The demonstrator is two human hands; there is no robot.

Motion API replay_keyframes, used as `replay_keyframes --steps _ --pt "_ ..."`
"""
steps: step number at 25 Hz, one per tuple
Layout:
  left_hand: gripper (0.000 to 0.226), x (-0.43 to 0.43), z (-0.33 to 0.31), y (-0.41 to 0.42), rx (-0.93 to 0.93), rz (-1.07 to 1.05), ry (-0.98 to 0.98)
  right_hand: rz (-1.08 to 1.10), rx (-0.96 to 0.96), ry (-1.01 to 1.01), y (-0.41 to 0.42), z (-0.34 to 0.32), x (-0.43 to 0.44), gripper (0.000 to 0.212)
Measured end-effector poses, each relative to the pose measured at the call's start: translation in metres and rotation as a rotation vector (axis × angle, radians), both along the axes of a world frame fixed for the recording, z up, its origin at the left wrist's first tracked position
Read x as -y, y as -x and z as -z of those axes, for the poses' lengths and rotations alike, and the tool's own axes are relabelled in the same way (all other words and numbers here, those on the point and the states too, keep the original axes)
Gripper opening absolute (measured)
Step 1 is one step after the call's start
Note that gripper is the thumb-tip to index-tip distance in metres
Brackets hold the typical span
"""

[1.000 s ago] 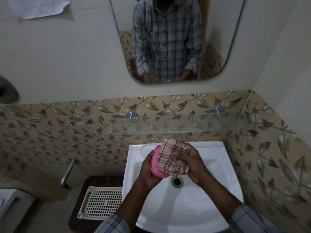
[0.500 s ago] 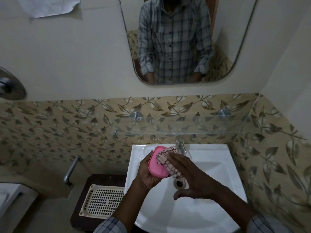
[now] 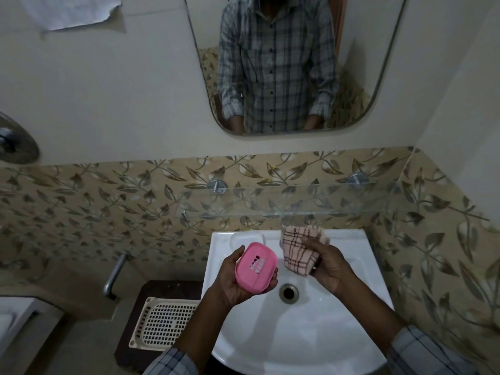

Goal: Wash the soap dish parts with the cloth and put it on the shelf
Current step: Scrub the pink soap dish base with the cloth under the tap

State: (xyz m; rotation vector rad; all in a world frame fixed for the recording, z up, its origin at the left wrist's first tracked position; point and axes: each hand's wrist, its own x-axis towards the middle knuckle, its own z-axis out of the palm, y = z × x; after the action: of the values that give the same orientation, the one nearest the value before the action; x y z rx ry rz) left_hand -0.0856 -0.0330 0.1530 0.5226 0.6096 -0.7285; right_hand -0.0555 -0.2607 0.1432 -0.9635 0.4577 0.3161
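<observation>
The left hand (image 3: pixel 232 282) cups the pink dish (image 3: pixel 255 266) over the sink (image 3: pixel 351 334), slotted face up. Beside it but apart, the right hand (image 3: pixel 328 266) clutches the bunched checked cloth (image 3: pixel 297 250).

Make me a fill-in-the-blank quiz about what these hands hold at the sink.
1. The left hand holds a ____ soap dish part.
2. The right hand grips the checked cloth to the ____ of that part.
3. The glass shelf is fixed ____ the sink.
Missing words: pink; right; above.
</observation>
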Motion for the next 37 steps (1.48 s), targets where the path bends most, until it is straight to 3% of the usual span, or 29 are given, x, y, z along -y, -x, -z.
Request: replay_keyframes --steps 3,4,6,8,10,12,16,19,21,24,25,29,33,34,36,37 --pt "0.058 0.005 0.000 0.005 -0.005 0.032 -0.034 -0.052 0.117 0.080 0.005 -0.007 -0.006 0.030" --pt "0.057 0.007 0.002 0.005 -0.009 0.021 -0.042 -0.090 0.246 0.177 0.012 -0.013 -0.013 0.026" --pt "0.052 0.010 0.001 0.004 -0.006 0.009 -0.027 -0.253 0.685 0.541 0.028 -0.023 -0.026 0.027" --pt "0.049 0.012 -0.002 0.002 0.023 0.030 -0.013 -0.494 1.104 0.900 0.035 -0.009 -0.032 0.043" --pt "0.049 0.011 -0.006 0.001 0.064 0.070 -0.030 -0.635 1.257 1.109 0.027 0.007 -0.026 0.048" --pt "0.049 0.009 -0.006 0.000 0.073 0.055 -0.041 -0.564 1.261 1.121 0.023 0.008 -0.021 0.043" --pt "0.052 0.009 -0.005 -0.001 0.077 0.035 0.005 -0.724 1.432 1.166 0.019 0.006 -0.022 0.031" --pt "0.051 0.010 -0.005 -0.007 0.127 -0.020 -0.041 -0.513 1.274 1.164 0.024 0.005 -0.031 0.040" --pt "0.051 0.015 -0.004 -0.013 0.123 -0.040 -0.062 -0.521 1.141 1.136 0.037 0.006 -0.056 0.050" --pt "0.050 0.029 0.003 -0.017 0.144 -0.145 -0.167 -0.279 0.656 1.047 0.051 0.007 -0.094 0.044" --pt "0.052 0.032 0.005 -0.017 0.154 -0.165 -0.181 -0.236 0.597 1.022 0.055 0.002 -0.095 0.045" --pt "0.056 0.023 0.009 -0.014 0.137 -0.023 -0.193 -0.480 1.120 1.108 0.036 0.008 -0.051 0.050" --pt "0.052 0.023 0.001 -0.015 0.162 -0.016 -0.038 -0.429 1.142 1.118 0.010 -0.001 -0.033 0.052" --pt "0.055 0.023 0.000 -0.017 0.172 -0.014 -0.039 -0.438 1.215 1.133 0.015 0.001 -0.042 0.072" --pt "0.059 0.023 0.000 -0.020 0.162 0.024 -0.078 -0.501 1.414 1.104 0.024 0.006 -0.044 0.033" --pt "0.059 0.023 -0.001 -0.020 0.156 0.030 -0.082 -0.472 1.426 1.107 0.022 0.003 -0.040 0.050"
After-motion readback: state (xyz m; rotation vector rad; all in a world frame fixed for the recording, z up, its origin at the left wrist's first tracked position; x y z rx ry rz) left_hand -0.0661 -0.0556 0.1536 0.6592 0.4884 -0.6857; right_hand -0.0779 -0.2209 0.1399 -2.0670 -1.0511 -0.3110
